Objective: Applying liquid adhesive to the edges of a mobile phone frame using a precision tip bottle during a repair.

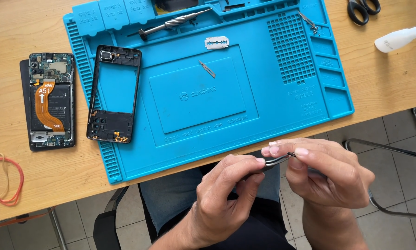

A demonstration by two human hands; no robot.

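Note:
Over my lap, below the table's edge, my left hand (pixel 222 194) grips metal tweezers (pixel 275 159) whose tips point right. My right hand (pixel 326 173) pinches at those tips with thumb and forefinger, touching a tiny dark part (pixel 291 154) held there; the part is too small to identify. On the wooden table (pixel 27 28) lies an opened phone (pixel 51 101) showing its battery, boards and an orange flex cable. Beside it, a black phone mid-frame (pixel 114 94) rests on the left side of the blue repair mat (pixel 263 106).
On the mat lie a screwdriver (pixel 175 22), a razor blade (pixel 216 42), a small scalpel blade (pixel 207 68) and loose screws (pixel 315 28). Black scissors (pixel 363 9) and a white glue bottle (pixel 400 38) sit at the right; orange rubber bands (pixel 4 180) at the left. A chair frame (pixel 384 148) stands at the right.

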